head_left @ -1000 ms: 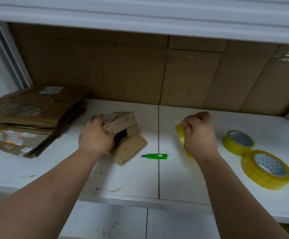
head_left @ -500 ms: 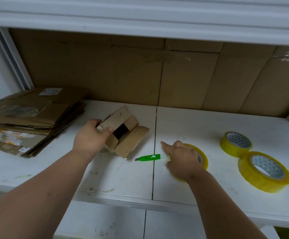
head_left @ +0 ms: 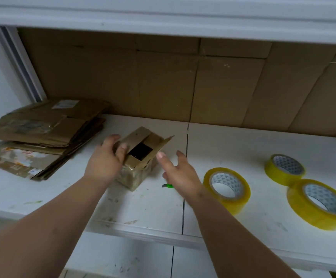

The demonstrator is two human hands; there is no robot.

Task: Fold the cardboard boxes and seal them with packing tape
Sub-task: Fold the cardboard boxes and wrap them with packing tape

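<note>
A small cardboard box (head_left: 141,157) stands on the white shelf (head_left: 223,149), its top flaps partly up and a dark opening showing. My left hand (head_left: 107,159) grips its left side, with the thumb over a top flap. My right hand (head_left: 178,170) hovers just right of the box, fingers straight and spread, holding nothing. A yellow tape roll (head_left: 227,189) lies flat close to the right of that hand. A green box cutter (head_left: 168,186) lies on the shelf, mostly hidden under my right hand.
A stack of flattened cardboard boxes (head_left: 40,135) lies at the left of the shelf. Two more yellow tape rolls (head_left: 285,169) (head_left: 321,203) lie at the right. Cardboard sheets (head_left: 183,83) line the back wall, and an upper shelf (head_left: 163,17) hangs overhead.
My right hand set the tape roll down flat on the shelf, let go and moved left toward the box. My left hand turned the box so its open flaps face up.
</note>
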